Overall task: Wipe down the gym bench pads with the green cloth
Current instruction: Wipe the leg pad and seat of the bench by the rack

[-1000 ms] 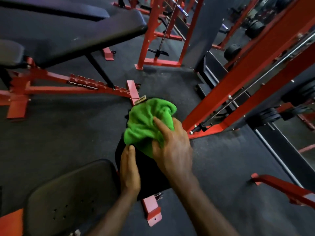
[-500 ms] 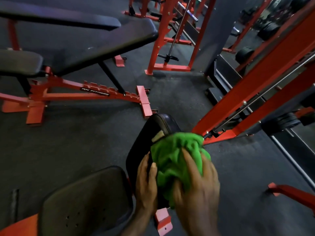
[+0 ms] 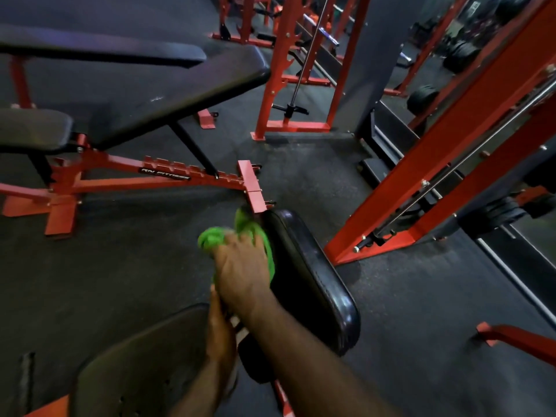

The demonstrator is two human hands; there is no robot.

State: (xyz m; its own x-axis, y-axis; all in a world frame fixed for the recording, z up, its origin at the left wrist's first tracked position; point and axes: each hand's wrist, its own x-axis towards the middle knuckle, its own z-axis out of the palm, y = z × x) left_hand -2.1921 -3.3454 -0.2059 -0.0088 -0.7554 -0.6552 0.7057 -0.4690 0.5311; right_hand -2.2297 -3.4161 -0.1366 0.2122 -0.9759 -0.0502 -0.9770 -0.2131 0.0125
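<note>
A black bench pad (image 3: 307, 275) stands tilted in the middle of the view, its shiny face turned right. My right hand (image 3: 243, 272) grips the bunched green cloth (image 3: 210, 239) against the pad's upper left edge. Just below it, my left hand (image 3: 221, 332) rests along the pad's left side with its fingers pointing up; my right forearm hides part of it. A second black pad (image 3: 144, 365) of the same bench lies at the lower left.
Another red-framed bench (image 3: 168, 94) with long black pads stands at the upper left, its foot (image 3: 252, 188) close to the cloth. Red rack uprights (image 3: 436, 164) slant along the right. A red frame foot (image 3: 517, 341) sits at the lower right. Dark rubber floor lies between.
My right hand has carried the cloth from the pad's face over to its upper left edge, leaving the face bare. The left hand stays at the pad's left side. The view has shifted.
</note>
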